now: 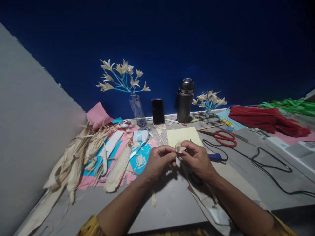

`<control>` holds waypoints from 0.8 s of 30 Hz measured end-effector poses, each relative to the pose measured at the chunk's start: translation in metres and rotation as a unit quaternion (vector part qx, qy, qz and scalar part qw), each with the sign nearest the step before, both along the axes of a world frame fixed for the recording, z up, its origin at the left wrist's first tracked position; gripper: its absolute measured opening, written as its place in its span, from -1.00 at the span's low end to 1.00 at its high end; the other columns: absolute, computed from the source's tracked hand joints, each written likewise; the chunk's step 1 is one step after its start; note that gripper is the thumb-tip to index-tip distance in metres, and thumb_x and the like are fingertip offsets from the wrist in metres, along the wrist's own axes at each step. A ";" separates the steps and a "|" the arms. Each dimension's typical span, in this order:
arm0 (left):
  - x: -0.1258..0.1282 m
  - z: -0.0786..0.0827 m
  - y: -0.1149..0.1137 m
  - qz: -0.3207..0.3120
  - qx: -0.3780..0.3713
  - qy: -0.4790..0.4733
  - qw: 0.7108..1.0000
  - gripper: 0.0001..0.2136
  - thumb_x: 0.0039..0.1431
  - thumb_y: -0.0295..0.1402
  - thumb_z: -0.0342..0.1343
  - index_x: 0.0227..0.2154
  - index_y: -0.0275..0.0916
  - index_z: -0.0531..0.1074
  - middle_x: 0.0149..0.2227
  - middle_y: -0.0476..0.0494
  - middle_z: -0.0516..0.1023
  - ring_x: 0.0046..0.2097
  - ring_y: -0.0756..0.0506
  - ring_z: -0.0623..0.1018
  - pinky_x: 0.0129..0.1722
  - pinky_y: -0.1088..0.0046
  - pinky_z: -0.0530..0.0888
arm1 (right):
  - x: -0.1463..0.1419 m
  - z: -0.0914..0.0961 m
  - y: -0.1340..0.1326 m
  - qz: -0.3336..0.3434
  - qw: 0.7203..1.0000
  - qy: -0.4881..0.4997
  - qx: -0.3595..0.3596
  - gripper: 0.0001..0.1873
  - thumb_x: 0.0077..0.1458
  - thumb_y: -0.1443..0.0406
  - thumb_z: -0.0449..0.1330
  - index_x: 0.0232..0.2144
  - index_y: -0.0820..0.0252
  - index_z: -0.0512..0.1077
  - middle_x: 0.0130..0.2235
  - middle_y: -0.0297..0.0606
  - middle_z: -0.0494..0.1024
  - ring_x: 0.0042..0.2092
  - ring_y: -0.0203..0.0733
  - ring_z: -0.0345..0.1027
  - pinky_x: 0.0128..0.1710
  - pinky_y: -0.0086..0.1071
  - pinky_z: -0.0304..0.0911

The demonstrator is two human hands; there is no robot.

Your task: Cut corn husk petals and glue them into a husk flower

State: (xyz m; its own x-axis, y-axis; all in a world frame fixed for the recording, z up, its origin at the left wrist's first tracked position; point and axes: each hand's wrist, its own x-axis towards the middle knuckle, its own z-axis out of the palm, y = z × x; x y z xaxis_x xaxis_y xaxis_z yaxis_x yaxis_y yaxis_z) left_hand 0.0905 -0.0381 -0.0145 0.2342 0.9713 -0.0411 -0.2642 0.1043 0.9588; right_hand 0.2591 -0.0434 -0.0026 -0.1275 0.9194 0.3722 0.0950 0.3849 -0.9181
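Note:
A small cream flower (179, 147), apparently made of dried husk, is held up between my two hands above the table. My left hand (161, 162) pinches its lower left side with thumb and forefinger. From the right, my right hand (197, 160) grips it with fingers closed. Just behind the flower lies a pale yellow paper pad (183, 134). Beside my right hand is a tool with a blue handle (214, 157) and a black cord. Under my right wrist stretches a long pale strip (231, 180) with dark and shiny items on it, which I cannot make out.
Dried husks (76, 160) pile up on pink and blue paper at left. Behind stand a glass bottle (137, 109) of husk flowers, a phone (157, 111), a flask (185, 101) and a smaller flower bunch (209, 100). Red-handled scissors (225, 138) and a red cloth (265, 119) lie right.

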 end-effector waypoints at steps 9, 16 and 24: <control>0.000 0.001 0.004 -0.049 -0.081 -0.063 0.994 -0.70 -0.07 -0.21 0.42 -0.53 -0.33 0.49 -0.67 -0.03 0.46 -0.61 0.06 0.38 -0.55 0.55 0.26 | -0.002 -0.001 -0.004 -0.054 0.996 -0.028 0.059 -0.93 0.08 0.35 0.26 -0.44 0.17 0.53 -0.40 -0.29 0.46 -0.38 -0.24 0.31 -0.45 -0.41 0.20; 0.003 -0.003 0.002 -0.041 -0.049 -0.056 0.996 -0.69 -0.03 -0.18 0.40 -0.45 -0.30 0.44 -0.66 0.02 0.43 -0.61 0.08 0.29 -0.57 0.57 0.16 | -0.003 -0.002 -0.005 -0.060 0.995 -0.035 0.073 -0.94 0.08 0.35 0.28 -0.43 0.15 0.55 -0.42 -0.31 0.46 -0.43 -0.27 0.29 -0.50 -0.44 0.17; 0.001 0.002 -0.001 0.012 0.108 0.045 0.993 -0.81 0.18 -0.24 0.24 -0.43 -0.26 0.47 -0.59 0.04 0.42 -0.54 0.05 0.37 -0.44 0.50 0.33 | 0.001 0.010 -0.011 -0.056 0.997 -0.031 0.037 -0.84 0.16 0.22 0.24 -0.42 0.17 0.42 -0.44 -0.35 0.42 -0.47 -0.29 0.24 -0.48 -0.42 0.16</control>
